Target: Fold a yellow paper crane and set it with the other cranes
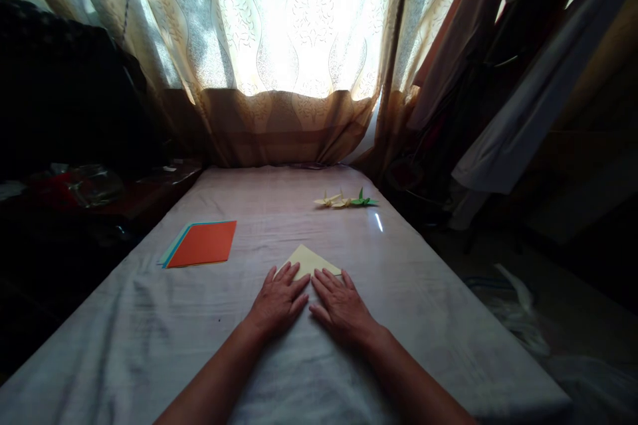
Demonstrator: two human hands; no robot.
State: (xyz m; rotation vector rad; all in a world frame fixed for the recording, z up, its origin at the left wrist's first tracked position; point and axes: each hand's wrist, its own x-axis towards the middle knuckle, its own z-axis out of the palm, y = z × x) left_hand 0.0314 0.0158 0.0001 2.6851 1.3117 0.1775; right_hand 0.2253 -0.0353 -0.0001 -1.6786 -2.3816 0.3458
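A pale yellow sheet of paper (305, 260), folded into a triangle, lies on the table with its point facing away from me. My left hand (280, 297) rests flat with fingers stretched over the triangle's lower left edge. On the lower right edge, my right hand (341, 304) presses in the same way, fingers extended. The two hands nearly meet at the middle of the fold, and they cover much of that near edge.
A stack of coloured paper (204, 244), orange on top, lies on the left of the cloth-covered table (428, 345). Folded paper cranes (343, 200), cream and green, stand at the far right. Curtains (299, 126) hang behind; clothes (508, 133) hang at the right.
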